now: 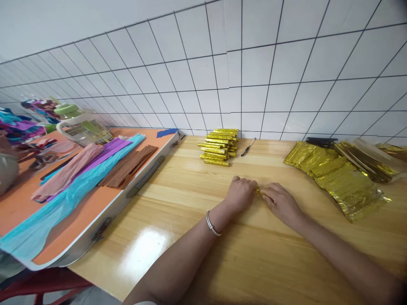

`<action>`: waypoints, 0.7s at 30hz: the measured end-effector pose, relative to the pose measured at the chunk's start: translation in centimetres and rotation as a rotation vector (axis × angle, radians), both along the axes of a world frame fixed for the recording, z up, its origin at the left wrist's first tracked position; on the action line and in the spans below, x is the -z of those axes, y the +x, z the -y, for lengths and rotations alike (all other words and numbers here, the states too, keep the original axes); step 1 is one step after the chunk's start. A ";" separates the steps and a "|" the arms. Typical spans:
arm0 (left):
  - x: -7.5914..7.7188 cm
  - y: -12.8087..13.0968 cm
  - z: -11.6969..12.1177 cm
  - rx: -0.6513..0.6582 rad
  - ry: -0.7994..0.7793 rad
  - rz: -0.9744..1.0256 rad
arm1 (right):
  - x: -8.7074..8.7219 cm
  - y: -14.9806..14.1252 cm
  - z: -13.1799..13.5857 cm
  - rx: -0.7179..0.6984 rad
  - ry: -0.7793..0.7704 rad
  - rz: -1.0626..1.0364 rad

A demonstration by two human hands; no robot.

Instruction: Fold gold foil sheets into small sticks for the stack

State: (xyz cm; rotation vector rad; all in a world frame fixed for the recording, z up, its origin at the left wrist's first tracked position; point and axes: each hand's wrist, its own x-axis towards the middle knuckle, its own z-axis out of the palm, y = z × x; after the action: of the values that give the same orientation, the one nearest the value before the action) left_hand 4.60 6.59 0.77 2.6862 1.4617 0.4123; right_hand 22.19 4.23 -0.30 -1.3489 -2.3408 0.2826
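Note:
A small piece of gold foil (257,191) shows between my two hands, just above the wooden table; most of it is hidden by the fingers. My left hand (241,192) is curled closed around its left end. The fingers of my right hand (280,201) pinch its right end. Beyond my hands, near the wall, lies a stack of gold foil rolls (219,148). To the right, flat gold foil sheets (333,178) are spread in an overlapping pile.
A pen (248,147) lies right of the rolls. Dark strips (321,141) and a plastic packet (375,159) sit by the sheets. On the left, an orange board (85,224) carries blue (79,182), purple and brown crepe strips, scissors (43,161) and a green-lidded container (68,111).

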 end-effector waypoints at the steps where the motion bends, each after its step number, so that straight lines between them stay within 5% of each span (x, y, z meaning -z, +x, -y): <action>1: 0.0 0.0 0.0 0.004 0.000 0.002 | 0.1 0.0 0.4 -0.022 0.024 -0.003; 12: -0.8 -0.6 -0.3 0.083 -0.065 -0.019 | -0.7 -0.3 2.1 -0.094 0.094 0.280; 17: -2.3 -4.4 0.0 0.169 -0.027 0.095 | -0.9 -0.3 1.8 -0.122 0.102 0.310; 21: -1.8 -8.3 0.9 0.146 0.006 0.149 | -0.6 0.2 1.1 -0.152 0.080 0.241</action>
State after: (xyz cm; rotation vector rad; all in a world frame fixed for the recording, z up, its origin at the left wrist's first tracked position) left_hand -3.68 5.69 2.57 2.6782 1.2195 0.5922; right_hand 22.36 3.10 0.32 -1.2280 -2.6287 0.0716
